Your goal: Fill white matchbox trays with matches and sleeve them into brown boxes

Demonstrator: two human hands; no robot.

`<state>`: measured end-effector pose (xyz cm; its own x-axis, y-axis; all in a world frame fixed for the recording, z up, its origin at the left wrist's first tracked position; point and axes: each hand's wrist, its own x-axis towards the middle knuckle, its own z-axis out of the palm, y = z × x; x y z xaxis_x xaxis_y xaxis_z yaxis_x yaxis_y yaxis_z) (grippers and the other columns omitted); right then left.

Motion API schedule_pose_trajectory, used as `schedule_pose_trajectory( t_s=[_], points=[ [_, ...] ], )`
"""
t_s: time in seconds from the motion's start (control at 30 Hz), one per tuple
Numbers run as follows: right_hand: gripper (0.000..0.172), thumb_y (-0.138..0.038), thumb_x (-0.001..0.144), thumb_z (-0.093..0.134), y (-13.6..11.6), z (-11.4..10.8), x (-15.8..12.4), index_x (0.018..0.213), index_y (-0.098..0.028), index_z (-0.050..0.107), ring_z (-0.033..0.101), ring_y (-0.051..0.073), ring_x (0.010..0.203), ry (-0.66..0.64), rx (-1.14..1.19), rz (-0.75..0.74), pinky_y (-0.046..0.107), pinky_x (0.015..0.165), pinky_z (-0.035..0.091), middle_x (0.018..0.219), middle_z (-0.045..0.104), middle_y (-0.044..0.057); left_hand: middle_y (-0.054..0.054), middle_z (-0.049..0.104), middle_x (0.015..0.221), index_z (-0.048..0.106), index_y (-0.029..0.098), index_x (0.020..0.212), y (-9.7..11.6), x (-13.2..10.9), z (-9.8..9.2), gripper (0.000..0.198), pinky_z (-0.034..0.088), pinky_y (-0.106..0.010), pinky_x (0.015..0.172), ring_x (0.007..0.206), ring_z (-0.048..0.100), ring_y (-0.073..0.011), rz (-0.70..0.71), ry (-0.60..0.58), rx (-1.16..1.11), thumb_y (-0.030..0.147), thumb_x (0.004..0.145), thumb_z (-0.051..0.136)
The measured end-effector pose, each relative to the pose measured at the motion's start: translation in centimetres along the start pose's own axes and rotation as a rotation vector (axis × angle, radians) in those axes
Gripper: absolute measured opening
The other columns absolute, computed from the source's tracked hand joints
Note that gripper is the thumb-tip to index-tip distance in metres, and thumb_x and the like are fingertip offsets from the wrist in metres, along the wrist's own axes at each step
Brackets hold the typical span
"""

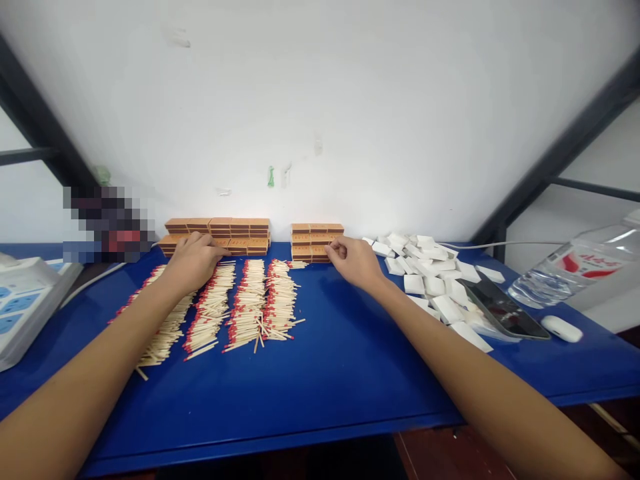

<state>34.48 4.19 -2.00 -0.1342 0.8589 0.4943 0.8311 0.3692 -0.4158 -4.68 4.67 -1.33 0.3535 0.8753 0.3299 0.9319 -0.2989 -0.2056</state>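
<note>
Matchbox sleeves with brown tops stand against the wall in a longer left stack (240, 230) and a shorter right stack (313, 239). My left hand (193, 259) lies against the front of the left stack, fingers loosely bent and apart, holding nothing that I can see. It partly covers the lower boxes. My right hand (354, 260) has its fingers curled in, their tips at the right end of the shorter stack. Nothing shows inside that curl. Red-tipped matches (247, 300) lie in several long rows in front of the left stack, one partly under my left forearm.
White box trays (430, 263) are heaped right of my right hand. Beyond them lie a phone (505, 310), a white earphone case (561, 328) and a tilted water bottle (570, 267). A power strip (25, 293) sits at the left on the blue table (320, 380).
</note>
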Motion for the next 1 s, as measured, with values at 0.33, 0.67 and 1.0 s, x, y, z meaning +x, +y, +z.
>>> schedule_pose_trajectory(
  t_s=[0.33,0.67,1.0],
  points=[
    [0.027,-0.034,0.101,0.059,-0.1,-0.1,-0.1,0.080,-0.019,0.069,0.059,0.018,0.063,-0.013,-0.019,0.002,0.029,0.064,0.034,0.072,0.070,0.003,-0.017,0.074,0.111,0.085,0.026,0.120,0.0,-0.1,0.0,0.042,0.049,-0.052,0.090,0.113,0.062,-0.0407,0.003,0.024,-0.002,0.022,0.101,0.048],
    [0.032,-0.032,0.105,0.052,-7.5,-0.6,1.8,0.088,-0.018,0.077,0.068,0.020,0.076,-0.283,-0.182,-0.204,0.032,0.065,0.036,0.088,0.080,0.009,-0.017,0.073,0.105,0.086,0.022,0.114,0.3,-0.2,-0.4,0.041,0.049,-0.052,0.089,0.110,0.062,-0.0392,0.012,0.037,0.014,0.016,0.099,0.048],
    [0.027,-0.037,0.094,0.073,-11.6,5.5,7.5,0.108,-0.015,0.080,0.076,0.032,0.104,-0.450,-0.282,-0.201,0.036,0.080,0.057,0.112,0.082,0.017,-0.018,0.069,0.119,0.082,0.029,0.130,0.9,-0.6,-1.3,0.057,0.046,-0.051,0.090,0.116,0.058,-0.0399,-0.002,-0.008,0.047,0.003,0.095,0.045]
  ],
)
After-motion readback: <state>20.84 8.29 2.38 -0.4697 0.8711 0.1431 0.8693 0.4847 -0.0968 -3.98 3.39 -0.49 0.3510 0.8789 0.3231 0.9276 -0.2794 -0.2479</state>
